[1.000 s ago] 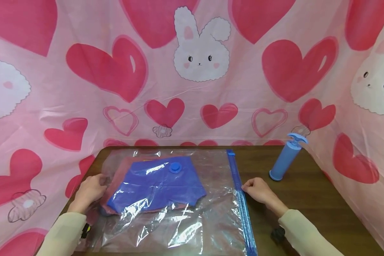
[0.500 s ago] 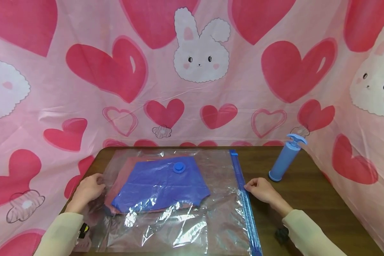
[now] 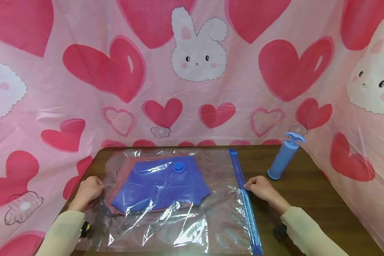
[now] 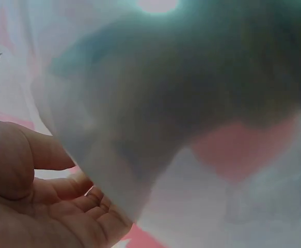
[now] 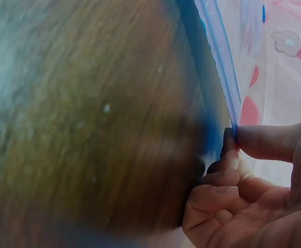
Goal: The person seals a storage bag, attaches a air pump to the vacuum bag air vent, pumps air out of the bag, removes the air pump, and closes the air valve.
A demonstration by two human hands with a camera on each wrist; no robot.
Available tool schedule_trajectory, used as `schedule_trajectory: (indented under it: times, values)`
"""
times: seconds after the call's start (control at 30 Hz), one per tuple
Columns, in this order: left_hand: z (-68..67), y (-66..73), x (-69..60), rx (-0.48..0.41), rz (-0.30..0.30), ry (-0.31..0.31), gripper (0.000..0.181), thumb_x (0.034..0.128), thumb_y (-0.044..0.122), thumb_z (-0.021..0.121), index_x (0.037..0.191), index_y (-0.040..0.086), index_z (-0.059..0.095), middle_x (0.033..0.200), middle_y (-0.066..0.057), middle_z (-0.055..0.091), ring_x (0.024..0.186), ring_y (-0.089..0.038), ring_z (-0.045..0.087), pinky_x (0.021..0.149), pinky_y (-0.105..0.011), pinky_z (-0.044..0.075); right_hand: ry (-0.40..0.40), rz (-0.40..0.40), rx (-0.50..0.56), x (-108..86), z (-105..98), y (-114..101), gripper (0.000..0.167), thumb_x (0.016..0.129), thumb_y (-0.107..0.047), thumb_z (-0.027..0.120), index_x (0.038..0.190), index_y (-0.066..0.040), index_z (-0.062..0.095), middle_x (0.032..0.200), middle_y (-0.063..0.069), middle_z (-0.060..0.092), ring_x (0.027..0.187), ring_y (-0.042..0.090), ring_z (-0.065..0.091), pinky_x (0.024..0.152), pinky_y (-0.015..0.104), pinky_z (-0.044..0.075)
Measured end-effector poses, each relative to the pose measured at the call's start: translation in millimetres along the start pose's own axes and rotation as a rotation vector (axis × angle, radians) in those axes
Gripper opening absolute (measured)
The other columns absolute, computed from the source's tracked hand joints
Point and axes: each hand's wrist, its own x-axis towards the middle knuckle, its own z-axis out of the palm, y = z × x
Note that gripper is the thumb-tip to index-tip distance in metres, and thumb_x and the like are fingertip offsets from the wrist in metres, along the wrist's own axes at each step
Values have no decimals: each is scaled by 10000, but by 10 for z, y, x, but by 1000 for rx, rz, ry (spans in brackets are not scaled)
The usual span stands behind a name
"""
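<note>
The left hand (image 3: 91, 190) pinches the bag's (image 3: 222, 222) edge, the right hand (image 3: 259, 187) its zip strip (image 3: 248, 209); between them it looks light, floppy, slippery, best held by that strip.

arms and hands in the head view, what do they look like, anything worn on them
The left sleeve and right sleeve are pale cream with no print visible. The left hand and right hand are ungloved. A small black device with a yellow mark shows by the left cuff, a dark, blurry one by the right.
</note>
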Motion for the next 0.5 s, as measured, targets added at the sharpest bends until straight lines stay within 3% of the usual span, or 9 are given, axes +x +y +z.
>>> schedule_trajectory:
  times: [0.07, 0.23, 0.3, 0.4, 0.5]
  values:
    - [35, -12, 22, -7, 10, 7, 224, 864, 148, 638, 647, 128, 589, 643, -31, 552, 679, -293, 551, 610, -413, 477, 1, 6, 1, 1, -23, 20, 160, 956, -144, 711, 899, -19, 792, 1011, 85, 744, 987, 262, 628, 830, 403, 478]
    - [-113, 355, -197, -30, 17, 28, 148, 843, 149, 685, 719, 81, 642, 747, -102, 629, 765, -396, 601, 712, -532, 521, -3, 33, 2, -1, -81, 84, 191, 976, -169, 693, 922, -12, 788, 1002, 69, 734, 975, 257, 619, 814, 411, 478]
    - [-79, 366, -204, -30, 28, 52, 216, 836, 150, 678, 637, 132, 596, 667, -54, 568, 695, -345, 543, 658, -481, 486, -4, 35, 1, -1, -101, 104, 197, 980, -168, 689, 935, -6, 791, 1012, 77, 738, 986, 262, 626, 827, 431, 490]
    - [-104, 446, -240, -51, 39, 35, 293, 850, 136, 661, 578, 166, 556, 613, -12, 507, 664, -283, 485, 637, -438, 442, 0, 31, -5, 3, -130, 138, 204, 987, -166, 682, 947, 1, 792, 1019, 87, 738, 978, 257, 625, 823, 432, 492]
    - [-117, 522, -270, -46, 21, 30, 297, 836, 103, 629, 560, 159, 533, 589, -10, 482, 661, -266, 473, 637, -426, 430, 4, 42, 11, -3, -156, 170, 203, 992, -153, 672, 959, 13, 785, 971, 83, 716, 864, 244, 608, 733, 399, 488]
